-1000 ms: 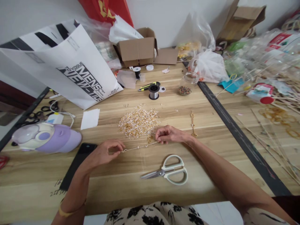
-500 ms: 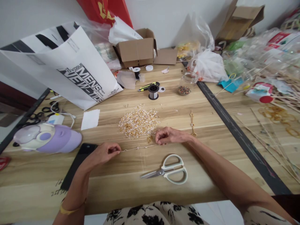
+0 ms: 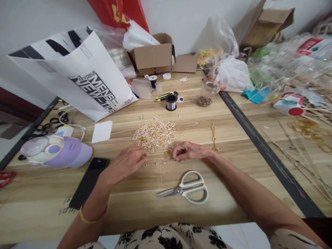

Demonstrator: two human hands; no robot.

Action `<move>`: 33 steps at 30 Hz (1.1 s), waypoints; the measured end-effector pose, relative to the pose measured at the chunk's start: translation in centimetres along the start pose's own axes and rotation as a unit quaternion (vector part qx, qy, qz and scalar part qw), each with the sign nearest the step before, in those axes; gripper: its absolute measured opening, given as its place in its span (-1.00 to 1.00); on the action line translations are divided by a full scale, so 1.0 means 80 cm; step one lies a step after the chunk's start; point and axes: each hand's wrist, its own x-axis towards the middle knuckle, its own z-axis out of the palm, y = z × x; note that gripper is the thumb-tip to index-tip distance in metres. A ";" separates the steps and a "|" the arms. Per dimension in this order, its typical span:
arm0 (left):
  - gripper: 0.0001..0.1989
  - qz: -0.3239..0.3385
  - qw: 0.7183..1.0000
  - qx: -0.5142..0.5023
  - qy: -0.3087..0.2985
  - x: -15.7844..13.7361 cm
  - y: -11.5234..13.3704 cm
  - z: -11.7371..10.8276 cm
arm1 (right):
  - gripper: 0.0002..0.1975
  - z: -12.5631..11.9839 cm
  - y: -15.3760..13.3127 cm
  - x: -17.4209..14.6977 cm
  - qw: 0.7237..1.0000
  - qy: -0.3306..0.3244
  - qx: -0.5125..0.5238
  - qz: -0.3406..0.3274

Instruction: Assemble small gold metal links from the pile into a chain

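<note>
A thin chain bracelet (image 3: 158, 163) with small pale beads lies stretched across the wood table. My right hand (image 3: 184, 151) pinches its right end between thumb and fingertips. My left hand (image 3: 128, 160) is off the chain, its bent fingers loosely apart above the left end, by the near edge of a pile of small gold and clear beaded pieces (image 3: 155, 133). A small gold cluster (image 3: 166, 154) sits between the pile and the chain. Scissors (image 3: 185, 187) with pale handles lie in front. Another gold chain piece (image 3: 213, 137) rests beyond my right wrist.
A black phone (image 3: 89, 183) and a purple-and-cream bottle (image 3: 58, 151) are at the left, near a white paper bag (image 3: 85, 76). Behind the pile are a wire spool (image 3: 171, 102), a utility knife (image 3: 166, 96) and a jar of beads (image 3: 207, 94). Thin sticks (image 3: 301, 152) lie right.
My left hand has let go of the chain's left end and moved right, toward the pile. The chain now lies lower on the table. My right hand has stayed at its end.
</note>
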 end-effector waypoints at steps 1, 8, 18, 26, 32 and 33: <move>-0.81 0.019 1.000 -0.012 0.006 0.012 0.010 0.000 | -0.87 0.000 0.000 0.000 1.000 0.000 0.001 0.000; -0.93 0.084 0.991 -0.101 0.037 0.067 0.053 0.032 | -0.89 0.002 -0.005 -0.002 1.000 0.010 -0.010 -0.010; -0.83 0.099 0.985 -0.111 0.085 0.073 0.059 0.061 | -0.91 0.001 0.000 0.001 0.999 0.014 -0.029 -0.002; -0.88 0.111 0.969 -0.201 0.093 0.074 0.048 0.068 | -0.85 0.005 -0.006 0.003 0.997 0.064 -0.034 0.010; -0.87 0.147 0.961 -0.212 0.099 0.076 0.041 0.070 | -0.88 0.016 -0.005 0.008 0.966 0.186 -0.179 -0.021; -0.87 0.154 0.959 -0.214 0.100 0.076 0.040 0.070 | -0.86 0.016 -0.005 0.008 0.954 0.202 -0.220 -0.040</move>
